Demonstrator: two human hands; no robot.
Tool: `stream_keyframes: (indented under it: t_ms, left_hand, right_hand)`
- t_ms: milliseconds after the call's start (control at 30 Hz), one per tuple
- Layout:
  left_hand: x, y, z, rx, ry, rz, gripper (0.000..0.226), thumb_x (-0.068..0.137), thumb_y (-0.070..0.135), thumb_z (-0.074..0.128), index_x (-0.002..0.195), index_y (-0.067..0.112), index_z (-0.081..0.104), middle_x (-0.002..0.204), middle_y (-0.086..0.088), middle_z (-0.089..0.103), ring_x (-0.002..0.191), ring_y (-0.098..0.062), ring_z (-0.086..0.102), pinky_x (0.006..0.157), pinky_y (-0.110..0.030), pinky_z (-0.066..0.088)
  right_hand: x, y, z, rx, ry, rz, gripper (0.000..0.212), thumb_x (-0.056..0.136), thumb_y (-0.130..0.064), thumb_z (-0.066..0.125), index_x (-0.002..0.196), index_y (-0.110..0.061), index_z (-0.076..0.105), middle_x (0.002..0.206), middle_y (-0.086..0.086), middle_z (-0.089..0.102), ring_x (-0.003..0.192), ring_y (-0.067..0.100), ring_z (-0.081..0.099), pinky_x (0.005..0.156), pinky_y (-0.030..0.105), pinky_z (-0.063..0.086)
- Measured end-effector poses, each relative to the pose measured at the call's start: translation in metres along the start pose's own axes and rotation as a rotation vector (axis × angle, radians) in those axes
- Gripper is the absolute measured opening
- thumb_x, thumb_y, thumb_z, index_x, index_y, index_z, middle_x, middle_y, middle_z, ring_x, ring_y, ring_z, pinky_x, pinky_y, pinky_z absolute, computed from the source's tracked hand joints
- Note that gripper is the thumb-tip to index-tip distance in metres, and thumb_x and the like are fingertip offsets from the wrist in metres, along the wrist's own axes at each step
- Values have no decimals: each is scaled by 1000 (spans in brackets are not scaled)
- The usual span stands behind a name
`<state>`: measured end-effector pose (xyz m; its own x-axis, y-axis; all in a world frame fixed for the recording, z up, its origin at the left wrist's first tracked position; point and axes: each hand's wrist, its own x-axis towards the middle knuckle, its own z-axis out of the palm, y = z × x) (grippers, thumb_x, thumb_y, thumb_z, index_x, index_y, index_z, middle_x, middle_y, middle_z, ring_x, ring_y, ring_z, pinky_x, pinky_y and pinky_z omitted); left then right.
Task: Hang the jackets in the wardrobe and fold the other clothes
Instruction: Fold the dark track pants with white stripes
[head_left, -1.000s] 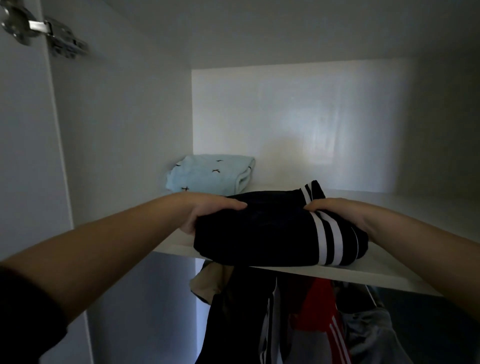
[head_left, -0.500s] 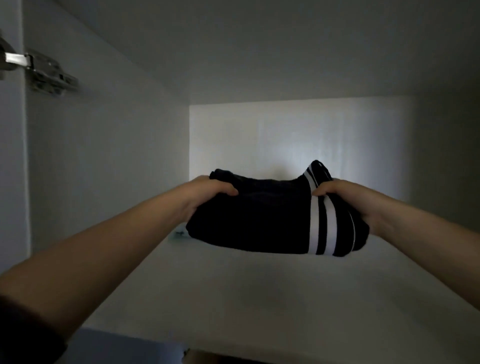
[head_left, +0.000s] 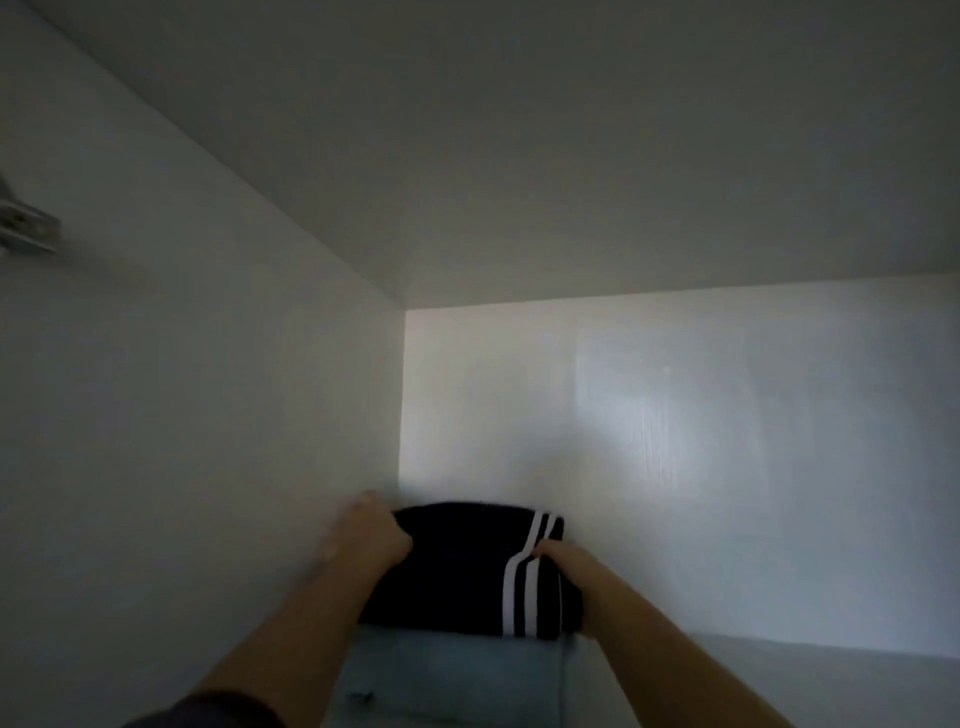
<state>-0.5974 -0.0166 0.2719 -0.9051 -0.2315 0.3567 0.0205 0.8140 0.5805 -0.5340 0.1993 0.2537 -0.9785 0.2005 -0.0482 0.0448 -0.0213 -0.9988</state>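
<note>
A folded black garment with white stripes (head_left: 457, 566) lies on top of a folded light blue garment (head_left: 457, 675) in the back left corner of a wardrobe shelf compartment. My left hand (head_left: 363, 530) grips its left end, close to the side wall. My right hand (head_left: 558, 553) grips its right end by the stripes; most of its fingers are hidden behind the cloth.
The white side wall (head_left: 208, 415) stands just left of the stack, the back panel (head_left: 675, 441) behind it and the compartment top (head_left: 519, 130) above. A metal door hinge (head_left: 23, 228) is fixed at far left. Bare shelf (head_left: 831, 686) lies to the right.
Both hands lifted the black striped garment off the shelf's front edge, carried it back and left, and set it on the light blue garment. The view has tilted upward.
</note>
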Motion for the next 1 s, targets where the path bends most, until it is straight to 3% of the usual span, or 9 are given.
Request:
stream_keyframes:
  t_ms: [67, 167, 333, 500, 567, 633, 767, 900, 1000]
  left_hand:
    - [-13, 6, 12, 279, 49, 87, 55, 83, 35, 57, 132, 13, 43, 135, -12, 47, 124, -29, 47, 101, -40, 42]
    - [-10, 25, 10, 363, 104, 343, 56, 92, 47, 44, 141, 21, 33, 147, -9, 34, 136, -28, 30, 108, -47, 27]
    - [2, 22, 44, 287, -351, 390, 68, 91, 68, 26, 150, 40, 5, 160, -4, -4, 146, -32, 0, 113, -58, 3]
    - [7, 14, 45, 289, -328, 404, 70, 89, 70, 26, 149, 43, 3, 160, -4, -6, 146, -31, -1, 113, -59, 1]
    - [6, 15, 43, 304, -254, 461, 69, 89, 71, 25, 149, 43, 6, 160, -1, -4, 147, -29, -1, 113, -59, -1]
    - [8, 15, 46, 319, -243, 479, 70, 88, 72, 23, 149, 43, 5, 160, 0, -4, 147, -28, -2, 113, -58, -2]
    - [11, 12, 48, 333, -359, 379, 75, 86, 75, 23, 149, 42, 0, 160, -8, -7, 146, -32, -2, 114, -55, 1]
    - [6, 17, 38, 311, -341, 344, 78, 85, 77, 23, 151, 37, 6, 160, -10, 1, 146, -33, 3, 116, -54, 5]
    - [5, 26, 34, 272, -242, 438, 73, 87, 74, 22, 150, 39, 12, 160, -4, 6, 146, -30, 7, 115, -57, 8]
  right_hand:
    - [0, -1, -1, -37, -15, 45, 31, 87, -25, 60, 104, 0, 58, 94, 16, 64, 78, 27, 60, 65, 33, 50]
    - [4, -11, -11, -50, 0, 74, 31, 91, -33, 57, 97, -3, 59, 85, 12, 63, 75, 25, 59, 59, 30, 46]
    - [13, 1, -11, -123, -30, 79, 21, 92, -18, 55, 102, -1, 59, 86, 13, 64, 78, 25, 61, 64, 32, 51]
    - [27, -6, -9, -619, 162, -409, 78, 86, -13, 62, 149, -21, 16, 137, 15, 40, 122, 31, 46, 98, 40, 44]
    - [22, -8, -8, -777, 47, -673, 74, 90, -17, 60, 149, -31, 18, 147, 5, 34, 132, 20, 37, 108, 29, 32]
    - [19, -3, -8, -796, -196, -559, 53, 98, -37, 42, 147, -24, 26, 149, 5, 34, 137, 18, 30, 111, 20, 18]
    - [46, 6, -22, -1122, -342, -534, 121, 63, -84, -12, 147, 0, 12, 155, 16, -1, 141, 26, -10, 114, 34, -11]
    - [35, -2, -20, -1121, -288, -429, 57, 100, -44, 30, 149, -17, 24, 160, 6, 5, 147, 23, -5, 116, 36, -3]
    - [14, -14, -13, -928, -257, -489, 56, 94, -54, 39, 146, -33, 31, 157, -11, 15, 145, 10, 0, 116, 34, 2]
